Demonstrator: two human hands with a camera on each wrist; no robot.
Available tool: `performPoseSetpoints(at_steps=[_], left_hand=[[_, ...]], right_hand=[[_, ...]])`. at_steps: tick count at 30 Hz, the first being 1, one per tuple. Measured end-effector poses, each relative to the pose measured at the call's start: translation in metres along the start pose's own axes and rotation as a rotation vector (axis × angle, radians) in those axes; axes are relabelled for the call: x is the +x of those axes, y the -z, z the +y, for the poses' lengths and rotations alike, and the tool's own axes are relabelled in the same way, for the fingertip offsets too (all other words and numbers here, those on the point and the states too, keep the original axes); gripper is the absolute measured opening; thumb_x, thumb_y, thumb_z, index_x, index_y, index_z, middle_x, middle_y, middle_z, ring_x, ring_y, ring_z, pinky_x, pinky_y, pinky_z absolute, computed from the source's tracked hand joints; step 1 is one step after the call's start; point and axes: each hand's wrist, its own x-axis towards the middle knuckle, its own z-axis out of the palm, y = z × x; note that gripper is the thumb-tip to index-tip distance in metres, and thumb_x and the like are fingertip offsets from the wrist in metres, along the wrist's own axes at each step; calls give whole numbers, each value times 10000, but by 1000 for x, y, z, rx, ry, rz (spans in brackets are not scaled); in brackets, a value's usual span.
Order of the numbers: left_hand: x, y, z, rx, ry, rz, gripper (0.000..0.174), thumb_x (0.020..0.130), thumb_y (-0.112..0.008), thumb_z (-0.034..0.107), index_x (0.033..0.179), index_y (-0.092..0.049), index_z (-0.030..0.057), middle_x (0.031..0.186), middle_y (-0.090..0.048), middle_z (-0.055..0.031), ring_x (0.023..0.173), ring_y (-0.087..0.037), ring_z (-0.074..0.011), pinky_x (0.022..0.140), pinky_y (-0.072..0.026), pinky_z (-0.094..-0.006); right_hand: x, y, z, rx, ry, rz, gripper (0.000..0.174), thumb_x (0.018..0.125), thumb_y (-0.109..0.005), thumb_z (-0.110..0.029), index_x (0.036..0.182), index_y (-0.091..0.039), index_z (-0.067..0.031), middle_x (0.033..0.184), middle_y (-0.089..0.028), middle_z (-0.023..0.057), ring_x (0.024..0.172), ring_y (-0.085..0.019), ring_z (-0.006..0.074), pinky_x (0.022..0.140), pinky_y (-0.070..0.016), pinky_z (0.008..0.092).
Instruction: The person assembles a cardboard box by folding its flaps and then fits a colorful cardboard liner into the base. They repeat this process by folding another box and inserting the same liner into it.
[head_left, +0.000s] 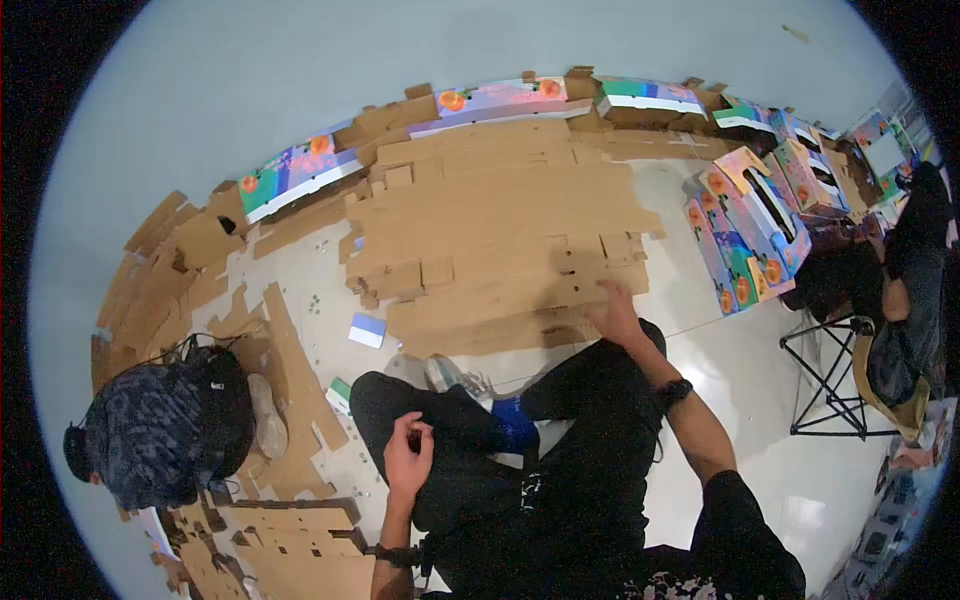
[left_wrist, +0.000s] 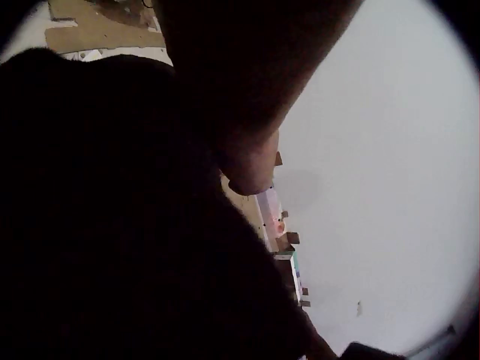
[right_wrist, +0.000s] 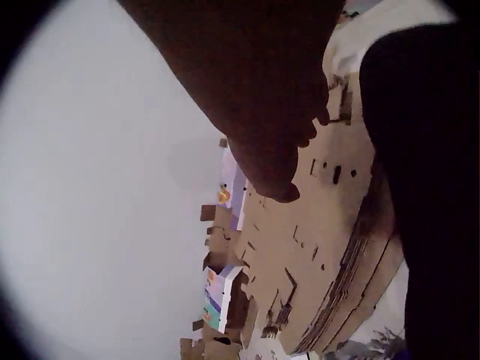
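The left hand (head_left: 408, 458) lies over the thigh in the head view, its fingers loosely bent around nothing. Only part of that dark hand (left_wrist: 253, 166) shows in the left wrist view, beside black cloth. Beyond the right knee, the right hand (head_left: 617, 318) is held out with relaxed fingers near the close edge of a flat cardboard stack (head_left: 500, 215). In the right wrist view the right hand (right_wrist: 274, 154) appears dark against the cardboard (right_wrist: 300, 217), with several layers at its edge; whether it touches them I cannot tell.
Printed boxes (head_left: 500, 103) line the wall, and more boxes (head_left: 748, 235) stand to the right. A backpack (head_left: 165, 425) sits at left near loose cardboard strips. Another person (head_left: 915, 290) is at the far right by a folding stool (head_left: 835, 385). Small scraps dot the floor.
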Motion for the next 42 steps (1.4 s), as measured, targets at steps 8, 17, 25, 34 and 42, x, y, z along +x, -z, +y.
performPoseSetpoints(at_steps=[8,17,25,34,42], left_hand=[[-1,5,-3,-5,-57,61,202,952,-632,79,1148,-628,30,903,-728,-91,822,-726,-233,783,-562,-343],[5,5,-4,29,16,11,161,972,-630,119,1117,-648,49,926,-734,-100,912,-722,-266,842,-543,-360],[8,2,-4,34,25,19,162,939,-640,107,1094,-659,61,920,-735,-89,847,-726,-262,781,-563,-362],[8,2,2,107,-14,29,168,915,-650,82,1082,-659,70,914,-731,-72,839,-723,-257,781,-563,-366],[8,-1,1,75,-36,53,162,913,-661,117,1070,-664,76,919,-733,-76,843,-721,-266,775,-560,-374]], right_hand=[[47,-89,89,-16,-772,-207,963,778,-785,-449,1485,-356,45,1338,-597,236,1181,-600,454,1056,-458,499],[59,-105,137,300,-1069,-267,945,746,-838,-432,1487,-411,-30,1486,-483,197,1391,-441,379,1077,-403,579],[47,-103,134,970,-1013,379,651,807,-831,-388,1252,-598,26,972,-679,124,823,-636,265,677,-495,417],[53,-86,140,149,-509,383,443,942,-713,-374,792,-620,32,740,-626,121,714,-614,262,691,-508,415],[-1,160,-18,753,-529,414,372,1002,-641,-326,837,-693,3,716,-653,54,664,-599,137,641,-462,310]])
